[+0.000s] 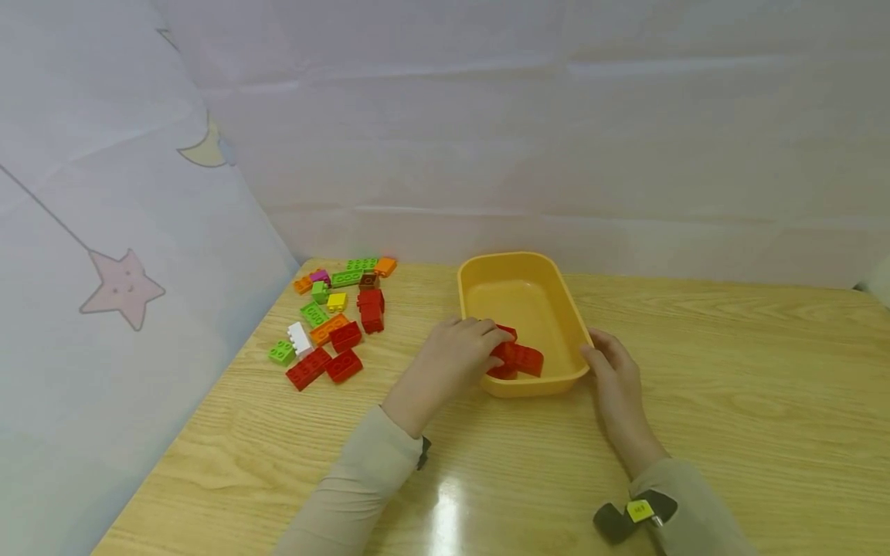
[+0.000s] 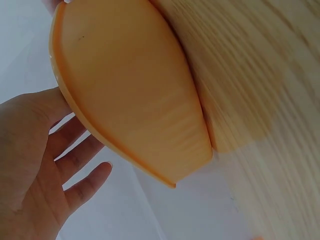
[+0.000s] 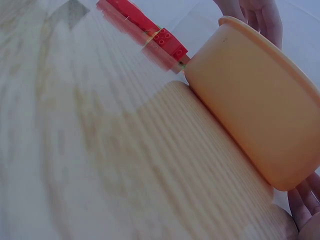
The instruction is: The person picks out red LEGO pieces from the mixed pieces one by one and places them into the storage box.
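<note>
A yellow plastic bin point(image 1: 566, 336) stands on the wooden table, with several red toy bricks point(image 1: 528, 361) bunched at its near left corner. My left hand point(image 1: 452, 363) reaches over the bin's left rim, thumb and fingertips among the red bricks. In the left wrist view, some fingers point(image 2: 90, 182) spread apart beyond the rim, and the bin wall hides the fingertips inside. Whether a brick is pinched cannot be told. My right hand point(image 1: 619, 386) holds the bin's near right corner, thumb at the rim and fingers around the outside.
Left of the bin lie loose toy bricks: several red bricks point(image 1: 344, 366), green bricks point(image 1: 281, 353), orange bricks point(image 1: 329, 330), a white brick point(image 1: 300, 339) and a yellow brick point(image 1: 337, 302). A pale cloth backdrop point(image 1: 417, 154) stands along the table's back and left edges.
</note>
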`<state>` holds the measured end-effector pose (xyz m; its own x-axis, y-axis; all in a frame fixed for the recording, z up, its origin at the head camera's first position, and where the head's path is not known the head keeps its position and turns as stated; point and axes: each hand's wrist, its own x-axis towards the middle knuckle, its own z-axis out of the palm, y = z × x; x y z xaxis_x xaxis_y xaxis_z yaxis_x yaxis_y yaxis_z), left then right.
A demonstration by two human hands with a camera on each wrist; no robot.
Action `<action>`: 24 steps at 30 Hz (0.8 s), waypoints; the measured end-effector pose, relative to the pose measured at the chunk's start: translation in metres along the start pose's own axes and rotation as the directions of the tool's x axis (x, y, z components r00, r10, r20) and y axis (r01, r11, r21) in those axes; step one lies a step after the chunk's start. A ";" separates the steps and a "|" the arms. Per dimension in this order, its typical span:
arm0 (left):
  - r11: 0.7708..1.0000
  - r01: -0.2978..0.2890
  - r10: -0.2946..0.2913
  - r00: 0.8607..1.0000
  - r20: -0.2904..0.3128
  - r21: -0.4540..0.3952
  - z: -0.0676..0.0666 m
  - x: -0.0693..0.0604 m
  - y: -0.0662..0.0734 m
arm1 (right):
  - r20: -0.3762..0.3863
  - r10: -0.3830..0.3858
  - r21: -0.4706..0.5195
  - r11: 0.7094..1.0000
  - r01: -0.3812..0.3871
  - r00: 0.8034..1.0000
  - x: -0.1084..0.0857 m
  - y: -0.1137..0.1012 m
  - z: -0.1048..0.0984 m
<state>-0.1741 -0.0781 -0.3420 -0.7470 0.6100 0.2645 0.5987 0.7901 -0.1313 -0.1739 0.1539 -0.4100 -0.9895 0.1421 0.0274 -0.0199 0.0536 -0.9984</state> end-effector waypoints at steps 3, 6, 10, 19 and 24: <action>1.000 -0.005 0.005 1.000 -0.015 -0.008 0.001 0.000 0.000 | 0.001 -0.005 -0.008 1.000 0.005 1.000 0.000 0.000 0.000; 1.000 -0.008 0.008 1.000 -0.021 -0.007 0.002 -0.001 -0.001 | 0.003 -0.009 -0.017 1.000 0.009 1.000 0.000 0.000 -0.001; 1.000 -0.007 0.007 1.000 -0.020 -0.004 0.002 -0.001 -0.001 | 0.000 -0.011 -0.024 1.000 0.011 1.000 0.000 0.000 0.000; 0.999 0.022 -0.022 1.000 0.000 -0.040 -0.002 -0.001 -0.005 | -0.010 -0.011 -0.006 1.000 0.011 1.000 -0.001 -0.001 0.002; 0.994 0.060 -0.061 0.998 -0.013 -0.094 -0.004 -0.003 -0.016 | -0.002 -0.012 -0.028 1.000 0.012 1.000 -0.001 -0.001 0.001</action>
<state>-0.1804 -0.0925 -0.3363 -0.7787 0.5594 0.2841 0.5773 0.8162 -0.0250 -0.1727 0.1531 -0.4086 -0.9888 0.1437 0.0393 -0.0276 0.0825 -0.9962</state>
